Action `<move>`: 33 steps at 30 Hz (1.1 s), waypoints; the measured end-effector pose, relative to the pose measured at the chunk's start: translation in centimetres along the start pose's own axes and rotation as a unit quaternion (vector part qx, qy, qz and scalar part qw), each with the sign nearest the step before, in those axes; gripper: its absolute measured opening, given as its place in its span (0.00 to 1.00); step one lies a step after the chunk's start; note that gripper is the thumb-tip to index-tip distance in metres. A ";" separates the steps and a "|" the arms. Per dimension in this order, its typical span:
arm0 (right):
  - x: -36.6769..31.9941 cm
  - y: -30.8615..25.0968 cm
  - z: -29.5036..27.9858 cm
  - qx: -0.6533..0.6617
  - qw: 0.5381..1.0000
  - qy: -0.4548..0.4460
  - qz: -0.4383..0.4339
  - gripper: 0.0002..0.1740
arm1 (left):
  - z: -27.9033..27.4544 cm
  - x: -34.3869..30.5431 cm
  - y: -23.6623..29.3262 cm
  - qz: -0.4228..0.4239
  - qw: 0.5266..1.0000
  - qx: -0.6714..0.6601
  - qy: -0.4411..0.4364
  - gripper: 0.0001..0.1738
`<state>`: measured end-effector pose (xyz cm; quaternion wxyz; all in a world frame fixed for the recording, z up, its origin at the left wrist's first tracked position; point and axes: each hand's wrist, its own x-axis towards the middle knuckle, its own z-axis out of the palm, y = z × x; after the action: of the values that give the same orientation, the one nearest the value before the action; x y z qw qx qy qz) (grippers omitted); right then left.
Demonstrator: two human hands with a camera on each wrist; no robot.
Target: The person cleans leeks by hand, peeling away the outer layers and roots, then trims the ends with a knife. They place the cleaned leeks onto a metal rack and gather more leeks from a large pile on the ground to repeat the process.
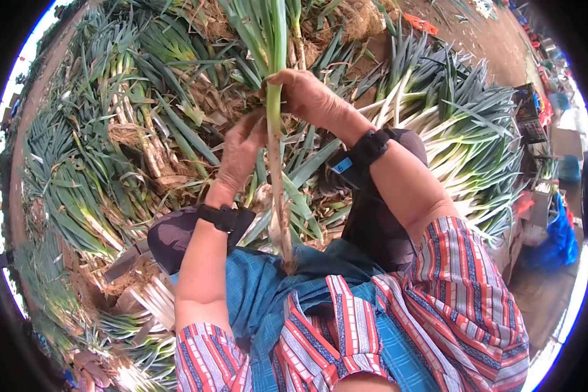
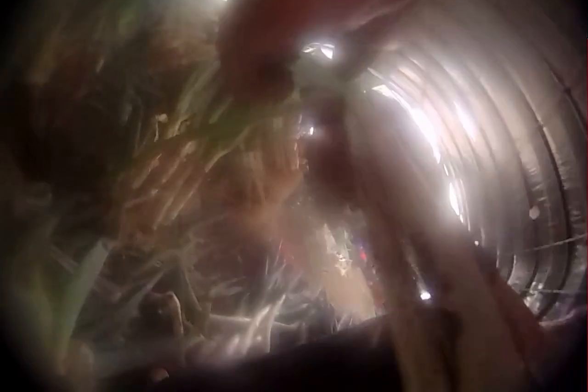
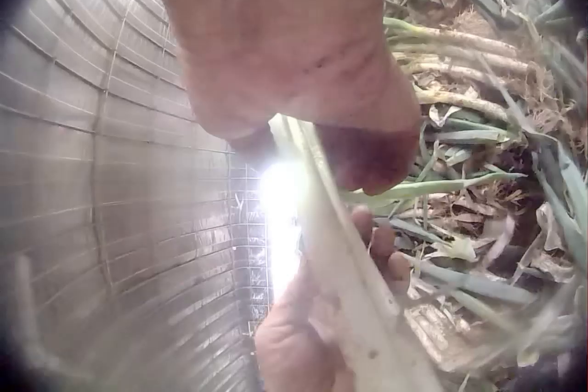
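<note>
Your right grip (image 1: 312,99) has that stalk (image 1: 276,176) pinched, prob to steady it; can't tell if your left grip (image 1: 240,151) is clamped.

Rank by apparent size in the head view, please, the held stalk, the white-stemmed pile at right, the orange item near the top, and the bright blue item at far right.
1. White-stemmed pile
2. Held stalk, leaves included (nearer the camera, which enlarges it)
3. Bright blue item
4. Orange item
</note>
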<state>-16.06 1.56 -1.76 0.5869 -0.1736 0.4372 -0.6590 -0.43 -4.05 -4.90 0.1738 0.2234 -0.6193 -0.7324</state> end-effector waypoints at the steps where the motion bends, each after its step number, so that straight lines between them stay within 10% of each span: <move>1: 0.1 -0.4 0.1 0.026 0.999 -0.021 0.016 0.14 | 0.4 -0.8 -0.3 -0.021 0.999 0.017 -0.039 0.16; 6: -1.0 -1.6 -0.4 0.153 0.986 -0.057 0.024 0.16 | 2.5 -2.9 -1.5 -0.130 0.975 -0.182 0.002 0.18; 10: -2.0 -2.0 -1.0 0.142 0.989 -0.041 0.027 0.17 | 2.4 -0.4 0.9 0.090 0.945 0.254 0.185 0.20; 14: -1.9 -1.7 -2.0 0.067 0.997 -0.024 -0.004 0.17 | 2.9 2.2 4.0 0.113 0.975 0.185 0.056 0.20; 19: -2.3 -2.8 -2.5 0.147 0.983 -0.106 -0.003 0.18 | 3.9 1.9 3.6 0.184 0.936 0.223 0.201 0.15; 27: -3.0 -3.3 -1.8 0.115 0.989 -0.069 -0.068 0.11 | 4.7 3.6 6.7 0.091 0.986 -0.025 0.138 0.15; 33: -2.7 -3.0 -1.4 0.122 0.992 0.014 -0.036 0.20 | 6.2 3.5 6.4 0.089 0.979 0.119 0.140 0.15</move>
<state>-18.35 4.34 0.56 0.5734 -0.1073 0.3554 -0.7303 -6.90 -1.91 1.87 0.2954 0.2872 -0.6890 -0.5963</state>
